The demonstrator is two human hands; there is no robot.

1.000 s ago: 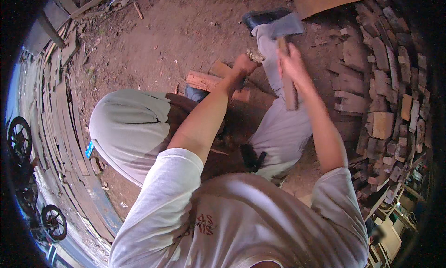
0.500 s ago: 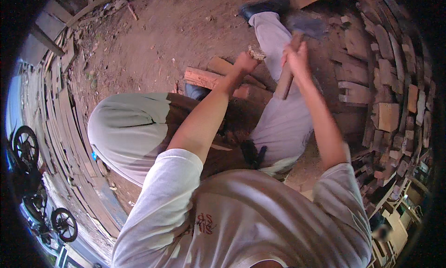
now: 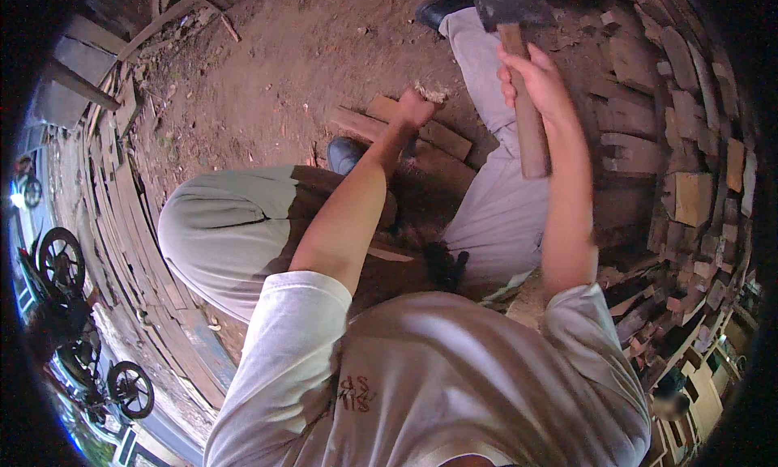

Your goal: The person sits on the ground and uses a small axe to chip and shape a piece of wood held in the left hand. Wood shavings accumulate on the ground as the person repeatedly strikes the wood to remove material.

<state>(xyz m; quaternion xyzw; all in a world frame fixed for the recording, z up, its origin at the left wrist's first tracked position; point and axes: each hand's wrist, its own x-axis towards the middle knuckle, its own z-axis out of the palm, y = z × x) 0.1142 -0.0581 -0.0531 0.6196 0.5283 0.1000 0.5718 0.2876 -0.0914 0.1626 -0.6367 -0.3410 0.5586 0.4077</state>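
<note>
My right hand is closed round the wooden handle of a hammer with a broad dark metal head, raised over my stretched-out right leg. My left hand makes a fist round a pale stick with a frayed, splintered top; its lower end is hidden. Below that fist lie several wooden pieces: a reddish plank and a brown block. My bent left leg is beside them, its dark shoe against the wood.
Stacked wood offcuts line the right side, some of them notched. Long boards lie to the left, with a motorbike beyond. Bare brown earth stretches ahead, and wooden beams stand at the far left.
My right hand has lifted the hammer, whose head was blurred by motion before and now shows sharply. My left hand and the frayed stick have shifted slightly left in the picture.
</note>
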